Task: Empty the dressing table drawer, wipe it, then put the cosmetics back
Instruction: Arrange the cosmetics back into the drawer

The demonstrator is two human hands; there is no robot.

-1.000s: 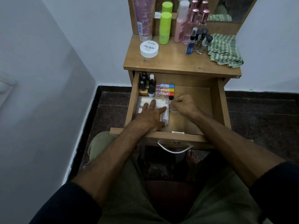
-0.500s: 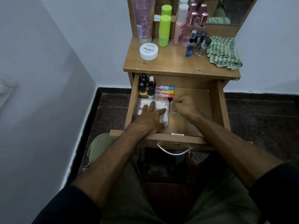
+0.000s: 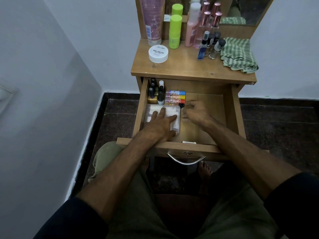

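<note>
The wooden drawer [image 3: 235, 118] of the dressing table is pulled out in front of me. At its left side lies a clear plastic box [image 3: 172, 109] of white items, and my left hand [image 3: 158, 125] presses flat on its lid with straight fingers. My right hand [image 3: 198, 112] hovers just right of the box with curled fingers that hold nothing I can see. Behind the box stand small nail polish bottles [image 3: 155, 95], with a stack of coloured tubes [image 3: 176, 97] beside them. The drawer's right half shows bare wood.
On the tabletop [image 3: 189, 69] are a white nail polish remover jar [image 3: 158, 54], a pink tube [image 3: 151, 19], a lime-green bottle [image 3: 175, 31], pink bottles, small perfume bottles [image 3: 209, 45] and a folded green checked cloth [image 3: 239, 54]. White walls close in on the left and behind.
My right hand has come off the box's right edge and shifted slightly right. My left hand stays flat on the box lid.
</note>
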